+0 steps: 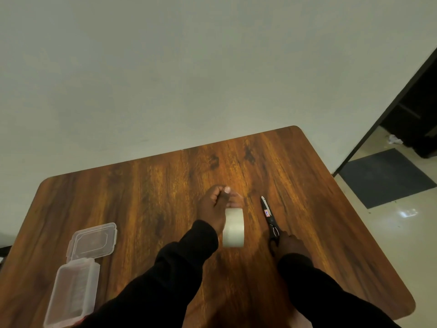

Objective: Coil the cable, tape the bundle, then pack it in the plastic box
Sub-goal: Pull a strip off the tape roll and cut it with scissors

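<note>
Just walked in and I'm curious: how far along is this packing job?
Done: the plastic box sits open, its lid beside it. In hand: the left hand holds the tape roll and seems to pull tape from it, and the right hand is on the scissors. No cable is in view, so whether it is coiled can't be told; taping and packing remain.

Left hand (214, 207) raised beside tape roll (233, 227), thumb and fingers pinched; right hand (289, 243) right of it, grip closed on scissors (269, 218).
</note>
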